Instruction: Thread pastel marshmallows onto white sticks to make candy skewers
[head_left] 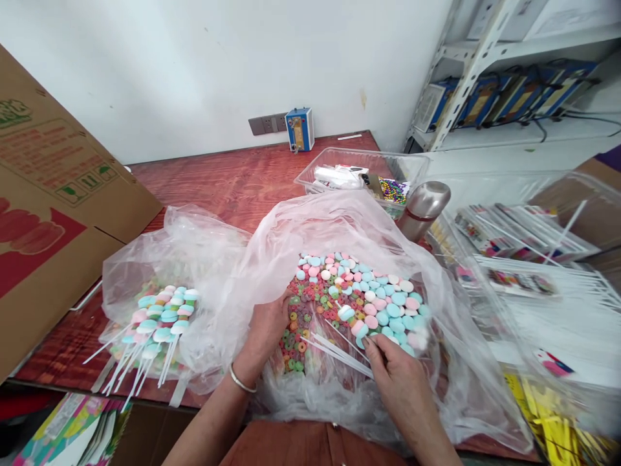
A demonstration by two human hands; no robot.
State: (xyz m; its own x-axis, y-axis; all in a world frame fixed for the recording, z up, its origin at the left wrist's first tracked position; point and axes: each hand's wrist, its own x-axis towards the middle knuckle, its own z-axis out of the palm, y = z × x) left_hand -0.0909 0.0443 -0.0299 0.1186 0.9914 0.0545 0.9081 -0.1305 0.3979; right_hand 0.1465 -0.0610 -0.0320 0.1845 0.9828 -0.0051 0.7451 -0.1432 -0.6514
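My right hand (395, 369) pinches the lower end of a candy skewer, threaded with blue-and-white marshmallows (345, 313) and a gummy ring between them. Its stick is mostly hidden by my fingers. Several bare white sticks (334, 354) lie beside that hand on the clear plastic. At the left edge of the loose gummy rings (310, 304), my left hand (268, 327) has its fingers drawn together; their tips are partly hidden, so what they hold cannot be seen. Pink, blue and white marshmallow discs (383, 301) spread behind and right of the rings in an open plastic bag (310, 220).
Assembled candy skewers (165, 314) lie piled on plastic at the left, beside a cardboard box (58, 194). A steel flask (424, 207) and a clear bin (320, 162) stand behind the bag. Another clear bin (504, 336) with packets and white sticks is at right.
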